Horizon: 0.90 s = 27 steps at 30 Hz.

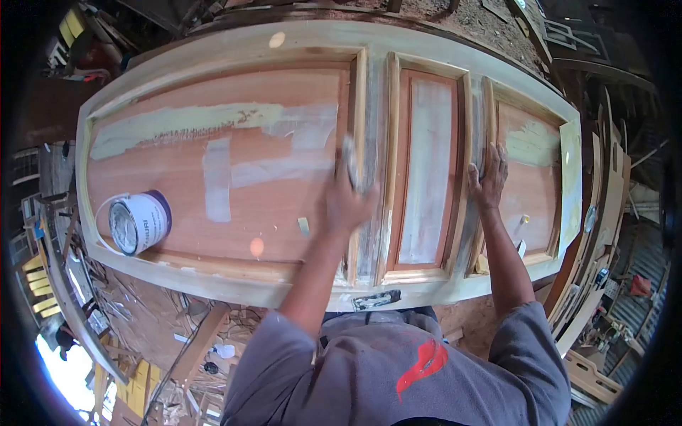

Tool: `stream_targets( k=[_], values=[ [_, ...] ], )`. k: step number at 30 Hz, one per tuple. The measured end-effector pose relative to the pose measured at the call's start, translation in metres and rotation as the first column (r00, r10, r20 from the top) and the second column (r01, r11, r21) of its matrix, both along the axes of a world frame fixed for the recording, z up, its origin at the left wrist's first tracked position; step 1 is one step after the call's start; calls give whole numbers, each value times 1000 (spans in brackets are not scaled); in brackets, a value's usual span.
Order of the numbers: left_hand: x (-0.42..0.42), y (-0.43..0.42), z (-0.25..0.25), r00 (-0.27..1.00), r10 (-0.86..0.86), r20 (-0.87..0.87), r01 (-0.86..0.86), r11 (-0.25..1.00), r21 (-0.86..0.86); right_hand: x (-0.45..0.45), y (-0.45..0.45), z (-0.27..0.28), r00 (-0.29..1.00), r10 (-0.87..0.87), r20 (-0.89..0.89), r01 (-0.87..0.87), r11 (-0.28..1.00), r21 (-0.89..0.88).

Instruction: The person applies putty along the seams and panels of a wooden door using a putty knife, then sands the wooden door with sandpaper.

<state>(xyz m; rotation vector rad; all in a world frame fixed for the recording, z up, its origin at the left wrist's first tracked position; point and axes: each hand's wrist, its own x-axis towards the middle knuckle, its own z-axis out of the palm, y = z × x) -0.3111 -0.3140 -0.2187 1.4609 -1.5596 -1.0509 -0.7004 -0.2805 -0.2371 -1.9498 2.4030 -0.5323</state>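
A wooden door [284, 214] with three framed panels lies flat before me, with pale filler patches on its panels. My left hand [348, 199] is blurred over the upright strip between the large left panel and the middle one. Its fingers point away from me, and whether it holds anything is too smeared to tell. My right hand [489, 177] rests with fingers spread on the frame moulding between the middle and right panels, holding nothing. Pale filler covers much of the narrow middle panel [428, 170], between my hands.
A paint can [141, 221] with a wire handle stands on the door's lower left. A filler-smeared scraper [376, 299] lies at the near edge. Small paper scraps [303, 226] lie on the panels. Boards [595, 213] lean at the right, and wood scraps litter the ground.
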Motion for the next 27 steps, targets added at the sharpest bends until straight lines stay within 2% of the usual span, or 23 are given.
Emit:
stream_targets(
  k=[1, 4, 7, 9, 10, 12, 14, 15, 17, 20, 23, 24, 26, 27],
  values=[
    [4, 21, 2, 1000, -12, -22, 10, 992, -122, 1, 1, 2, 1000, 0, -2, 0, 1000, 1],
    [0, 22, 9, 998, 40, -55, -40, 999, -14, -2, 3, 2, 1000, 6, -13, -6, 1000, 0],
    [-21, -55, 13, 998, 34, 59, -42, 987, 155, 2, 1, 1, 1000, 1, -17, -1, 1000, -2],
    [-22, -67, 18, 999, 11, 42, -17, 989, 148, 1, 3, 4, 1000, -2, -25, 2, 1000, 0],
    [-22, -68, 19, 999, 3, 35, -8, 989, 147, 1, 3, 4, 1000, 4, -25, -4, 1000, -2],
    [-9, -7, 23, 998, -34, 58, 17, 965, 262, 0, -3, 3, 999, 17, -27, -17, 1000, -18],
    [7, 60, 14, 998, -57, -39, 57, 998, -4, -2, 1, 1, 999, 24, -34, -25, 999, -21],
    [6, 60, 13, 998, -53, -28, 52, 998, -21, -1, 0, 2, 1000, 23, -20, -24, 999, -31],
    [6, 66, 13, 999, -36, -7, 36, 999, -39, 2, 1, 6, 1000, 29, 11, -29, 999, -35],
    [-16, -23, 9, 996, -17, 84, 8, 994, 106, -1, 1, 1, 1000, 10, -17, -10, 1000, -20],
    [-21, -74, 34, 1000, -13, 24, 6, 965, 261, 5, 1, 8, 1000, -12, 19, 12, 1000, -5],
    [-17, -59, 28, 999, -14, 51, 8, 992, 123, 4, 2, 7, 1000, -4, 10, 4, 1000, -9],
    [-8, 1, 28, 999, 36, 11, -37, 991, 131, 0, 2, 0, 1000, -2, -1, 2, 999, -33],
    [2, 35, 23, 1000, 25, 2, -25, 1000, 11, 0, 0, 0, 1000, -1, -9, 0, 1000, -29]
  ],
)
